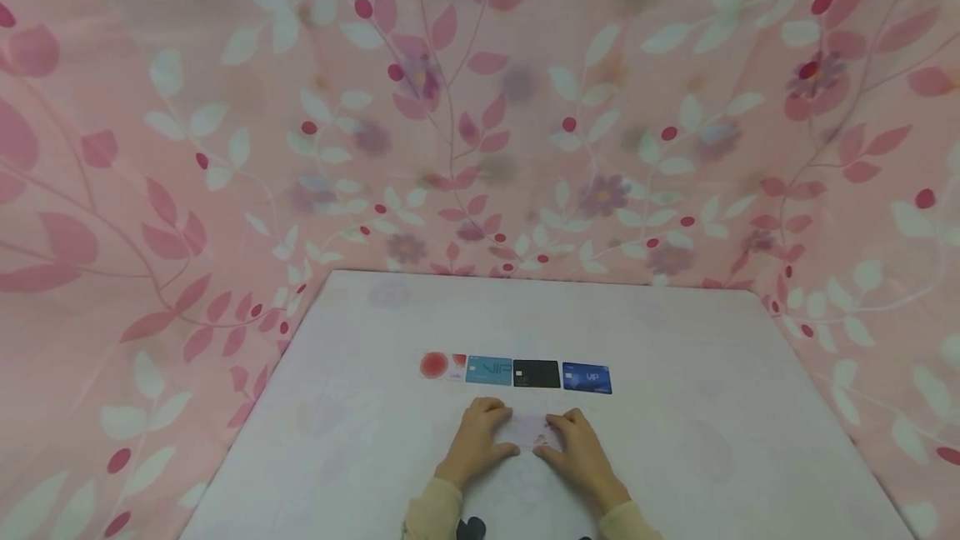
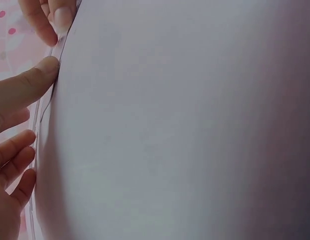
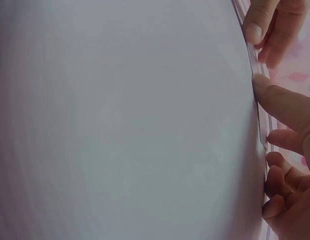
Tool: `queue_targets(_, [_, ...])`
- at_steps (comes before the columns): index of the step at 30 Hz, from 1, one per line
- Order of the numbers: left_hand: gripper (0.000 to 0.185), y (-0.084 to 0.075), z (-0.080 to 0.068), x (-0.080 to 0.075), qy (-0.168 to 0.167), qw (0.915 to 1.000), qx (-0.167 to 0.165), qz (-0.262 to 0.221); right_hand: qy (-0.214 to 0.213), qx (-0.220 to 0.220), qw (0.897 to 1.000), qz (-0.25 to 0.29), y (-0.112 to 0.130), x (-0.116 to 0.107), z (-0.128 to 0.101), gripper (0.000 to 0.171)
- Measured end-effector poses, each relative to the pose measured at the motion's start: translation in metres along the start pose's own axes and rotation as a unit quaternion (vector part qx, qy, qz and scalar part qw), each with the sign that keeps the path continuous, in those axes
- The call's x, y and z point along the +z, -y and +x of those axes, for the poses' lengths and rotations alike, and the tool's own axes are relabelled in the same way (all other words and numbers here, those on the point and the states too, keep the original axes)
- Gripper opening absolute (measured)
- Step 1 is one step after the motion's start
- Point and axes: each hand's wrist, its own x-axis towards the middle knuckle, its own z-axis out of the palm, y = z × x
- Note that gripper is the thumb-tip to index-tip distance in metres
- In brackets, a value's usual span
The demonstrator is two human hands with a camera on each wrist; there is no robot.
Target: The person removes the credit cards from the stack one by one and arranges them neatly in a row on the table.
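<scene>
A pale pink card (image 1: 531, 430) with a small print near its right end lies flat, close on the white table, between both hands. My left hand (image 1: 480, 432) holds its left end, thumb at the near edge and fingers at the far edge. On the opposite end, my right hand (image 1: 577, 448) grips it the same way. Both wrist views show the card only as a thin edge, with the left thumb (image 2: 42, 72) and right thumb (image 3: 269, 92) against it. Just beyond the hands is a black card (image 1: 536, 374), one of a side-by-side row.
The row also has a white card with a red circle (image 1: 433, 365), a teal VIP card (image 1: 489, 370) and a blue VIP card (image 1: 587, 377). Pink floral cloth (image 1: 480, 107) hangs behind and beside the white table (image 1: 360, 457).
</scene>
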Motion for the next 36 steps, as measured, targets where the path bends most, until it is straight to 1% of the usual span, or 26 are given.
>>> queue_targets(3, [0.056, 0.0, 0.002, -0.002, 0.017, 0.9998, -0.014, -0.001, 0.01, 0.011, 1.0, 0.009, -0.003, -0.003, -0.001, 0.049])
queue_targets(7, [0.06, 0.001, 0.005, -0.004, 0.034, 0.9992, -0.021, -0.003, 0.024, 0.022, 0.999, 0.024, -0.006, -0.007, 0.0, 0.048])
queue_targets(14, [0.057, 0.006, 0.004, -0.002, 0.05, 0.9974, -0.037, -0.035, 0.046, 0.002, 0.997, 0.054, -0.013, -0.013, 0.003, 0.046])
queue_targets(17, [0.054, 0.007, 0.003, -0.001, 0.055, 0.996, -0.048, -0.05, 0.055, -0.005, 0.997, 0.059, -0.015, -0.015, 0.005, 0.046])
queue_targets(21, [0.051, 0.008, 0.003, -0.002, 0.056, 0.9948, -0.057, -0.063, 0.067, -0.014, 0.996, 0.056, -0.015, -0.019, 0.009, 0.045])
queue_targets(24, [0.05, 0.008, 0.003, -0.002, 0.055, 0.9946, -0.059, -0.066, 0.081, -0.007, 0.995, 0.061, -0.014, -0.02, 0.012, 0.045])
queue_targets(30, [0.049, 0.007, 0.003, -0.001, 0.052, 0.994, -0.057, -0.078, 0.098, 0.017, 0.994, 0.056, -0.014, -0.019, 0.017, 0.047])
queue_targets(34, [0.048, 0.007, 0.003, 0.0, 0.055, 0.9919, -0.069, -0.092, 0.1, 0.031, 0.993, 0.059, -0.015, -0.017, 0.018, 0.049])
queue_targets(36, [0.048, 0.006, 0.003, 0.0, 0.053, 0.9913, -0.072, -0.097, 0.101, 0.037, 0.992, 0.072, -0.014, -0.017, 0.018, 0.05])
